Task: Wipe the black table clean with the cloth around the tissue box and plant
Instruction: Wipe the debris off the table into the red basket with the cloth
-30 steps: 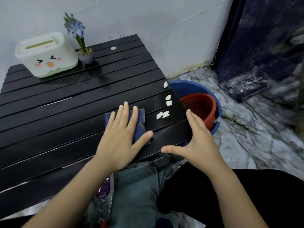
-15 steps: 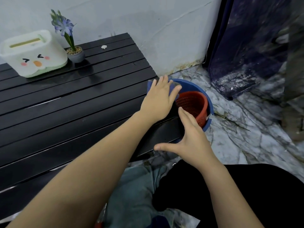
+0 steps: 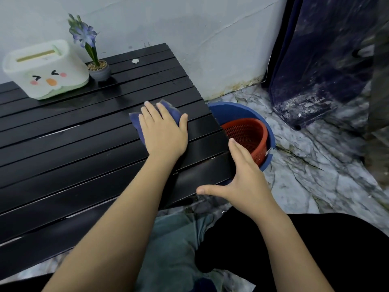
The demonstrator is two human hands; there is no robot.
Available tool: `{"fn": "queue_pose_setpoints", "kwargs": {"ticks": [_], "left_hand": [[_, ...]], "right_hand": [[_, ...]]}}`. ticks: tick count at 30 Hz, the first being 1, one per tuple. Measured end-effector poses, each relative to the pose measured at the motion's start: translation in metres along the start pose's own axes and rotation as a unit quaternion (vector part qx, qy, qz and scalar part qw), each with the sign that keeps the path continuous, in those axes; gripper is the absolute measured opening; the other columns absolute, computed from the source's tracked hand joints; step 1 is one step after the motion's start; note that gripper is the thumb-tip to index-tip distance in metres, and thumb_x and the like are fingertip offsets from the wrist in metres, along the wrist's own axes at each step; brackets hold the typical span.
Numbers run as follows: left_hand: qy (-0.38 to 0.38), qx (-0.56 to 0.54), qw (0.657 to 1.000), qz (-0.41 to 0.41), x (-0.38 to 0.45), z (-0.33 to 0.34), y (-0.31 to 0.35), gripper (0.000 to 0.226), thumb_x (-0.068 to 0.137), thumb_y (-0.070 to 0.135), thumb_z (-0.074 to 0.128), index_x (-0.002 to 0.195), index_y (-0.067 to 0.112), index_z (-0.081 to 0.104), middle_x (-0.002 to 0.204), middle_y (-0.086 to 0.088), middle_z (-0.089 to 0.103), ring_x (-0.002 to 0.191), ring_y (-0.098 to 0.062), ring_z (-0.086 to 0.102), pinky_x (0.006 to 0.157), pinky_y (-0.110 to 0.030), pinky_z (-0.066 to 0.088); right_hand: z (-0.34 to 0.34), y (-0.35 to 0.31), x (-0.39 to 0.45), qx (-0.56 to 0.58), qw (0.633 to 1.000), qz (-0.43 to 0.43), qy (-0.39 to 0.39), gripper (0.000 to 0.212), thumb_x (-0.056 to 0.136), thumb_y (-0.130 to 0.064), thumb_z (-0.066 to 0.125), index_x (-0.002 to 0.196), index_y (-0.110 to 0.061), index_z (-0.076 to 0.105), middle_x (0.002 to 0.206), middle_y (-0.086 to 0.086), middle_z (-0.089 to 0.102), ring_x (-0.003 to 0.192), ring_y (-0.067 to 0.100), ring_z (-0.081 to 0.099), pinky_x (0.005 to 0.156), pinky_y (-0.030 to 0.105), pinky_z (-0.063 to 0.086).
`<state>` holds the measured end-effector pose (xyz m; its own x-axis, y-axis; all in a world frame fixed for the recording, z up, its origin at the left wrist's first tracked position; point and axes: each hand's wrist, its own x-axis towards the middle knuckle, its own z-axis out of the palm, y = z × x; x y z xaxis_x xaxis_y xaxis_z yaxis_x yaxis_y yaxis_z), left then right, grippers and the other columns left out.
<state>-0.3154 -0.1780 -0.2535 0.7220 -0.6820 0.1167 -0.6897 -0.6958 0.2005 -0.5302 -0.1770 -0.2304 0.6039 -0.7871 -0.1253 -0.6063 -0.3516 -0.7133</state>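
My left hand (image 3: 165,131) presses flat on a blue cloth (image 3: 135,123) on the black slatted table (image 3: 73,148), a little in from its right edge. My right hand (image 3: 244,178) is open at the table's near right corner, its fingers along the right edge and thumb spread toward the front edge. The white tissue box (image 3: 45,68) with a cartoon face stands at the back left. Beside it is a small potted plant (image 3: 95,60) with a purple flower. One white crumb (image 3: 135,61) lies on the far slats.
A blue basin (image 3: 235,111) holding a red mesh basket (image 3: 247,135) sits on the marble floor just off the table's right edge. A white wall runs behind the table. A dark blue panel (image 3: 320,60) stands at the right. My legs are below the front edge.
My left hand swept the cloth right to the table edge over the basin, then drew back left onto the table. The white crumbs near the right edge are gone. My right hand stayed at the corner.
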Motion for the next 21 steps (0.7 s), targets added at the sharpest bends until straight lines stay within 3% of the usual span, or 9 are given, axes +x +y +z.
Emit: {"fn": "queue_pose_setpoints", "kwargs": {"ticks": [2, 4, 6, 9, 13, 16, 21], "left_hand": [[-0.008, 0.012, 0.999, 0.04, 0.004, 0.001, 0.012, 0.07, 0.101, 0.051, 0.024, 0.149, 0.0, 0.026, 0.156, -0.027, 0.023, 0.144, -0.04, 0.022, 0.119, -0.049, 0.018], [-0.028, -0.014, 0.99, 0.136, 0.005, -0.001, 0.024, 0.063, 0.102, 0.048, 0.026, 0.149, 0.007, 0.03, 0.157, -0.021, 0.024, 0.144, -0.035, 0.025, 0.119, -0.047, 0.019], [-0.071, -0.059, 0.969, 0.231, -0.004, -0.004, 0.031, 0.059, 0.102, 0.05, 0.028, 0.152, 0.019, 0.03, 0.162, -0.012, 0.02, 0.148, -0.03, 0.02, 0.119, -0.044, 0.013], [-0.109, -0.105, 0.94, 0.306, -0.032, -0.014, 0.018, 0.055, 0.101, 0.053, 0.029, 0.152, 0.033, 0.029, 0.164, -0.003, 0.014, 0.15, -0.023, 0.013, 0.121, -0.042, 0.008], [-0.137, -0.11, 0.914, 0.365, -0.075, -0.035, -0.027, 0.051, 0.101, 0.056, 0.031, 0.15, 0.042, 0.027, 0.164, 0.006, 0.01, 0.151, -0.017, 0.008, 0.123, -0.04, 0.01], [-0.164, -0.076, 0.9, 0.397, -0.108, -0.056, -0.082, 0.052, 0.102, 0.054, 0.032, 0.151, 0.044, 0.021, 0.164, 0.011, 0.001, 0.152, -0.011, -0.002, 0.123, -0.038, 0.005], [-0.19, -0.053, 0.912, 0.36, -0.145, -0.084, -0.164, 0.055, 0.1, 0.052, 0.034, 0.153, 0.042, 0.018, 0.164, 0.013, 0.001, 0.152, -0.012, -0.001, 0.122, -0.047, 0.012]], "right_hand": [[0.0, 0.001, 0.0, 0.0, 1.0, -0.002, -0.003, 0.143, 0.047, -0.076, 0.079, 0.16, -0.022, 0.008, 0.166, -0.013, 0.008, 0.151, 0.002, 0.008, 0.121, 0.026, 0.017], [0.0, 0.001, 0.0, -0.004, 1.0, -0.004, -0.004, 0.142, 0.048, -0.073, 0.08, 0.16, -0.021, 0.009, 0.166, -0.011, 0.008, 0.151, 0.002, 0.007, 0.121, 0.025, 0.015], [0.001, 0.002, 0.001, -0.006, 1.0, -0.008, 0.0, 0.141, 0.049, -0.073, 0.08, 0.16, -0.019, 0.01, 0.166, -0.01, 0.009, 0.151, 0.003, 0.007, 0.121, 0.025, 0.015], [0.002, 0.003, 0.001, -0.01, 1.0, -0.013, -0.006, 0.14, 0.052, -0.072, 0.08, 0.16, -0.017, 0.009, 0.167, -0.008, 0.008, 0.151, 0.004, 0.005, 0.122, 0.026, 0.014], [0.001, 0.005, -0.001, -0.023, 0.999, -0.024, -0.03, 0.145, 0.048, -0.075, 0.077, 0.16, -0.018, 0.003, 0.167, -0.008, 0.002, 0.152, 0.005, 0.002, 0.122, 0.03, 0.016], [0.001, 0.008, -0.001, 0.011, 0.999, -0.025, -0.019, 0.142, 0.049, -0.068, 0.081, 0.16, -0.02, 0.007, 0.166, -0.009, 0.008, 0.149, 0.001, 0.008, 0.119, 0.023, 0.017], [0.002, 0.01, -0.005, 0.055, 0.998, -0.037, 0.014, 0.129, 0.054, -0.05, 0.092, 0.157, -0.024, 0.02, 0.16, -0.013, 0.023, 0.131, -0.012, 0.017, 0.109, 0.015, 0.017]]}}
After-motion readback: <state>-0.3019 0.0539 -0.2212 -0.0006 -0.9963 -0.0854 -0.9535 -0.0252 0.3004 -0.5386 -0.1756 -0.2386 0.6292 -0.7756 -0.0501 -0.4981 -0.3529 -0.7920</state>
